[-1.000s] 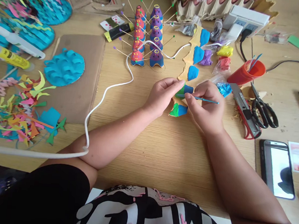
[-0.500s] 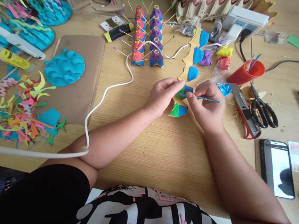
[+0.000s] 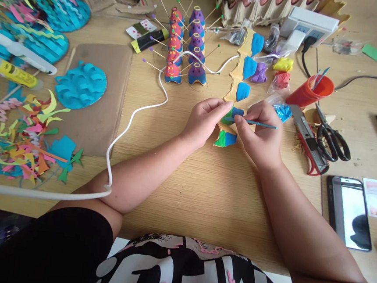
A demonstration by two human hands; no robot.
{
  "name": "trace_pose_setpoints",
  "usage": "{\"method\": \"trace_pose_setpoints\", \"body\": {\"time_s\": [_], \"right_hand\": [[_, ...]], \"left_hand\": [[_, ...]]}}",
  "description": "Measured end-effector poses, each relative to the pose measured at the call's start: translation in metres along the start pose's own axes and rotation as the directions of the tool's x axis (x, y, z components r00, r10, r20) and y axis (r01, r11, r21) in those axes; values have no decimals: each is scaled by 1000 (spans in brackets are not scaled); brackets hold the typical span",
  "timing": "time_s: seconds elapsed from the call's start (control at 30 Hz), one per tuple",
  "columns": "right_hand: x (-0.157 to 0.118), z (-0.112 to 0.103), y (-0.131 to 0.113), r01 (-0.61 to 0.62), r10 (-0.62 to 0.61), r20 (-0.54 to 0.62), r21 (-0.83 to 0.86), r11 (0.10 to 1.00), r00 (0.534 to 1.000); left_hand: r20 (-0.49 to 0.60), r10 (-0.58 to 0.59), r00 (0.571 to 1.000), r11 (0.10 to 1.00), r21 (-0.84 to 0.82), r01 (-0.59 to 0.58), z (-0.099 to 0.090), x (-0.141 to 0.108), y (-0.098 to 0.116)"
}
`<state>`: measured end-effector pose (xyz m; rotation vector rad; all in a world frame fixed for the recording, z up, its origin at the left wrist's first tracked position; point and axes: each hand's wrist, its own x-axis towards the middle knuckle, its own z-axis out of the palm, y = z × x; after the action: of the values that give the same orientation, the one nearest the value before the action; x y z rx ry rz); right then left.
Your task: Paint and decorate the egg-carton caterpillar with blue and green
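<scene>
A strip of egg carton [image 3: 235,81] runs away from me, its cups covered with blue clay [image 3: 243,91]. On the two nearest cups, green clay [image 3: 221,139] lies beside the blue. My left hand [image 3: 204,121] pinches the strip's left edge near the second-nearest cup. In my right hand [image 3: 262,132] is a thin blue modelling tool [image 3: 261,124], held like a pen. Its tip touches the green clay on that cup, close to my left thumb. The fingers partly hide the cup.
Finished red [image 3: 173,69] and purple carton strips [image 3: 197,73] with pins stand beyond my left hand. A white cable [image 3: 138,110] crosses the table. Rightward are an orange cup [image 3: 321,89], box cutter [image 3: 310,139], scissors [image 3: 332,136] and phone [image 3: 350,213]. Paper scraps [image 3: 29,145] lie left.
The far end of the carton strip has shifted slightly. Both hands keep nearly the same place, with the tool tip still on the green clay.
</scene>
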<state>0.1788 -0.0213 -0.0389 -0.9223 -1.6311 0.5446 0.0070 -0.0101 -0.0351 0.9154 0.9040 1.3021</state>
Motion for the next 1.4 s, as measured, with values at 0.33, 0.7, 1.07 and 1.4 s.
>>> {"method": "trace_pose_setpoints", "body": {"time_s": [0.33, 0.7, 1.07, 1.4], "right_hand": [[3, 0, -6, -28, 27, 29, 29, 999, 999], [0, -1, -5, -87, 85, 50, 50, 995, 995], [1, -1, -5, -35, 32, 84, 28, 999, 996], [2, -1, -7, -55, 51, 59, 53, 997, 997]], "left_hand": [[26, -11, 1000, 1000, -27, 11, 1, -1, 1], [-7, -29, 1000, 999, -22, 29, 2, -1, 2], [-2, -31, 1000, 999, -21, 31, 2, -1, 2], [14, 3, 1000, 999, 35, -4, 0, 0, 2]]}}
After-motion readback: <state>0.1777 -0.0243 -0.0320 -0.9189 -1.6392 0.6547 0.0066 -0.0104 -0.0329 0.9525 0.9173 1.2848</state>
